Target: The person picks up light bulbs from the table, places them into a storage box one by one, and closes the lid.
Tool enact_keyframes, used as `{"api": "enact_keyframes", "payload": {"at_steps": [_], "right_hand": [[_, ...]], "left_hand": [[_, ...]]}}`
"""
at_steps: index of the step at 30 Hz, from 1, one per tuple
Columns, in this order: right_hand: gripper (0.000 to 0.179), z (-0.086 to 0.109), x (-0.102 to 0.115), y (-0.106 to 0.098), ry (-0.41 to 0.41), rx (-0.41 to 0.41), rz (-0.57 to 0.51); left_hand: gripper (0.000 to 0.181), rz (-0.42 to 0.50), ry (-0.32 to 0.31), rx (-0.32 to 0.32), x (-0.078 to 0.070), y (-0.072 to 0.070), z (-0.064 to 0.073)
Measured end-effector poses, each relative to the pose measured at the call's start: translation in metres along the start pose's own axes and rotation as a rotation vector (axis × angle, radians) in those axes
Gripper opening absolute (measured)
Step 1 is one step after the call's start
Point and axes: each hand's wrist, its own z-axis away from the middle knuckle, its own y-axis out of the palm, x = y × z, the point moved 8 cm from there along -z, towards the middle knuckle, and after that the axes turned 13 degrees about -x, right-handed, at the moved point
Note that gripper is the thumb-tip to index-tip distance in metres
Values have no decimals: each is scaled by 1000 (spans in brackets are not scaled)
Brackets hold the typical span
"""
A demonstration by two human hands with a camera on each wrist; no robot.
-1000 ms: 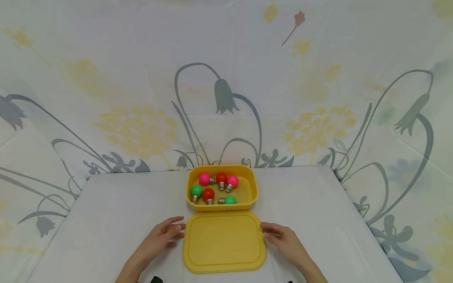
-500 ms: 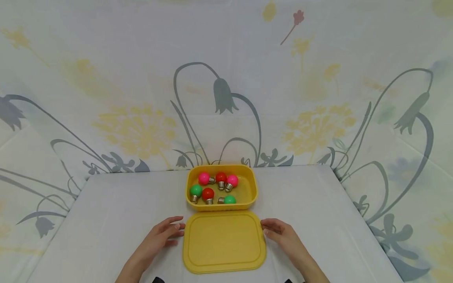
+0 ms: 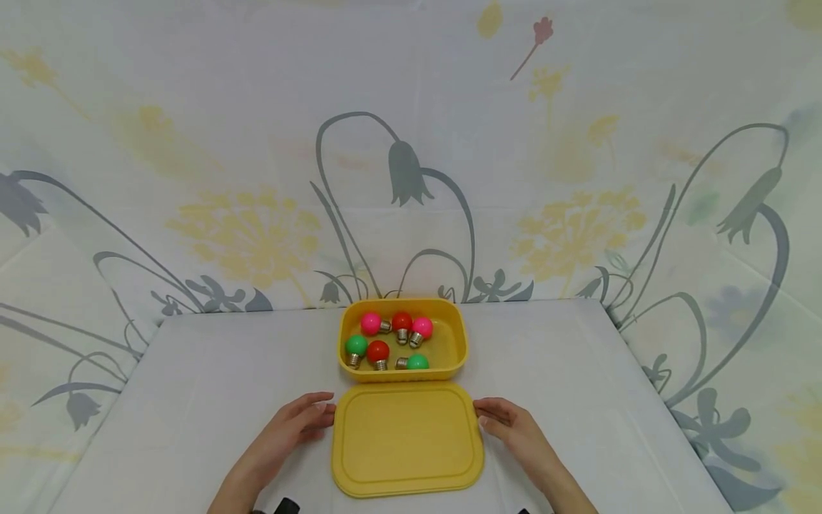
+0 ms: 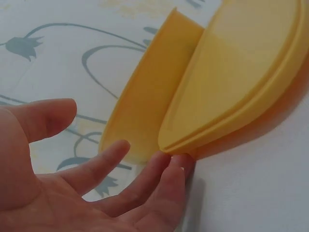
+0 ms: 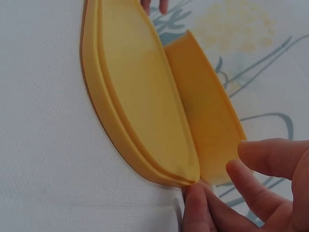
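A yellow plastic lid (image 3: 408, 439) lies flat on the white-covered table. Just behind it stands a yellow box (image 3: 453, 371) holding several small light bulbs: two pink, one of them a pink bulb (image 3: 370, 323), two red, one of them a red bulb (image 3: 377, 351), and two green, one of them a green bulb (image 3: 417, 362). My left hand (image 3: 285, 432) is at the lid's left side, fingers relaxed, some fingertips (image 4: 181, 162) at the lid's edge. On the opposite side my right hand (image 3: 519, 435) has loosely bent fingers, with fingertips (image 5: 195, 195) at the lid's corner.
A floral-print cloth (image 3: 411, 164) forms the back and sides around the table. White tablecloth (image 3: 225, 371) extends to the left and right of the box. Small dark parts, perhaps of the wrist cameras (image 3: 287, 505), show at the bottom edge of the head view.
The left hand's lower fingers have drawn slightly closer together. Lid, box and bulbs stay in place, and the right hand is almost still.
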Motion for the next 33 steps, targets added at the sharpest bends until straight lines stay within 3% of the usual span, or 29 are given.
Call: {"api": "enact_keyframes", "payload": {"at_steps": [3,7,11,16,24,33], "right_hand": [[38,0,1,0,0,2,10],[36,1,0,2,7,4,26],[35,2,1,3,0,-3,21],[36,3,1,3,-26,-3,0],[36,1,-2,4,-59,-5,-30],[49,6,-5,6,31,53,-194]], "left_hand": [[46,-43,12,-68,2,1,-3],[40,-142,84,-144,3,2,-5],[38,-222,157,-168,1,5,-8],[38,-267,180,-178,0,6,-9],[37,-237,147,-184,3,4,-9],[36,-117,95,-169,6,5,-10]]}}
